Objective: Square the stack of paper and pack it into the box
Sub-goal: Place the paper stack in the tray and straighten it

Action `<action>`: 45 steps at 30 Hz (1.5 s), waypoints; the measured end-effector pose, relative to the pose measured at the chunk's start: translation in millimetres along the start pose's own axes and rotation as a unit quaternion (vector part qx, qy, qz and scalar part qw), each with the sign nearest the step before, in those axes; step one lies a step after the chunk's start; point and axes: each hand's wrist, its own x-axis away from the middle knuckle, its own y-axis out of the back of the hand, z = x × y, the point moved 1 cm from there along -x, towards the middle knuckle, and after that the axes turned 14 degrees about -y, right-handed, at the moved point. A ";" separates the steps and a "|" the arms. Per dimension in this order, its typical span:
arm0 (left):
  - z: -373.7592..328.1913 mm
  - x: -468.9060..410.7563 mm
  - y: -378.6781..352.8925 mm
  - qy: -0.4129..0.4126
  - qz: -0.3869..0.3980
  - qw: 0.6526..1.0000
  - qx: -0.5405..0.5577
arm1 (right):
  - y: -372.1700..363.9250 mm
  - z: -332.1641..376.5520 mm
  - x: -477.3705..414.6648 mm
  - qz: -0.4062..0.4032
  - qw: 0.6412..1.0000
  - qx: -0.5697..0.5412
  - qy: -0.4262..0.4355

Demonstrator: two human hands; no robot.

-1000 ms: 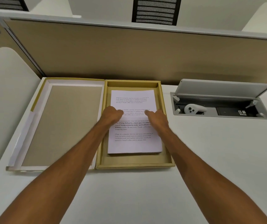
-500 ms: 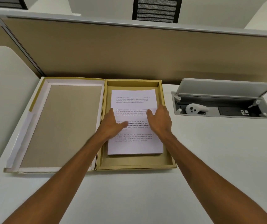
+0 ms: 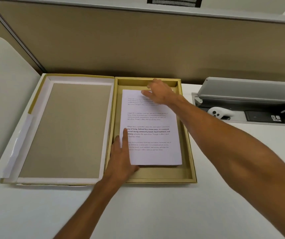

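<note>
With its fingers laid out straight and flat, the left hand (image 3: 121, 156) presses along the near-left edge of the paper stack (image 3: 153, 135), palm down inside the box (image 3: 189, 152), gripping nothing. Up at the far end, the right hand (image 3: 160, 94) is spread loose and open over the far-right corner of the stack, fingertips reaching toward the far wall of the box; it's a little blurred, so whether it actually touches the top sheet I cannot tell. The stack lies flat in the box, printed side up with blocks of text showing, its edges lined up fairly neatly, and it sits toward the far side, with a strip of bare box floor showing at the near end and narrower margins left and right. Just left of the box, touching it side by side, the lid (image 3: 66, 130) lies open with its brown inner face up and white rim around it. Both rest on the white counter (image 3: 155, 213), up against a tan partition (image 3: 138, 45). Off to the right, a cable hatch (image 3: 248, 94) stands propped open in the counter, with a white controller (image 3: 221, 113) sitting down inside it.
</note>
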 end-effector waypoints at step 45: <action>-7.0 -60.4 43.9 0.160 -0.094 0.911 0.369 | -54.8 -18.2 169.3 -0.005 0.810 -0.506 -0.297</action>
